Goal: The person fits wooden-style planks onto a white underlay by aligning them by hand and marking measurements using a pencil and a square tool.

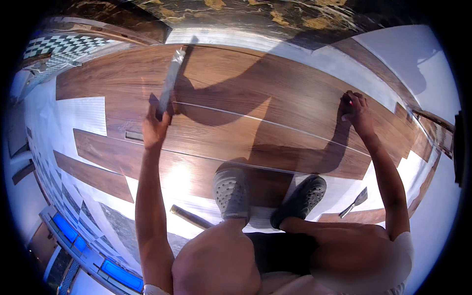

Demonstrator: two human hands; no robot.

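My left hand (156, 125) is closed around the near end of a flat grey bar (171, 78). The bar points away from me over the brown wood-look planks (216, 73), and its far end is shiny and ragged, near the far edge of the boards. Off to the right, my right hand (359, 114) is held low over the planks with its fingers curled together. A tiny red spot shows at those fingers; what they hold, if anything, is too small to make out.
My feet in grey clogs (231, 194) rest on the planks and white underlay (83, 113). A scraper (355, 202) lies at right, a narrow bar (189, 216) at lower left. A short grey piece (133, 135) lies near my left wrist. Dark gold-veined stone (255, 14) borders the far side.
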